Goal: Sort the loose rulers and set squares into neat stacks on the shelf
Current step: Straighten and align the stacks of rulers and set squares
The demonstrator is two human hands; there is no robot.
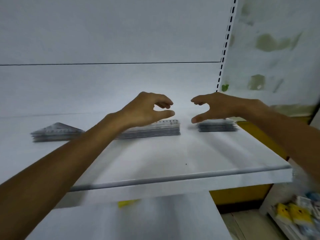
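Three stacks of clear plastic pieces sit in a row near the back of the white shelf (pixel 173 153). A triangular stack of set squares (pixel 56 131) lies at the left. A long stack of rulers (pixel 155 129) is in the middle, and a shorter stack (pixel 217 126) is at the right. My left hand (pixel 147 108) hovers above the ruler stack, fingers and thumb curved around nothing. My right hand (pixel 214 106) hovers over the short stack in the same curved pose, holding nothing. The frame is blurred by motion.
The shelf's front edge (pixel 173 177) runs across the lower middle, with a lower white shelf (pixel 138 220) and a yellow tag (pixel 127 203) beneath. A slotted upright (pixel 225 42) bounds the right side. Packaged goods (pixel 294 213) lie at the lower right.
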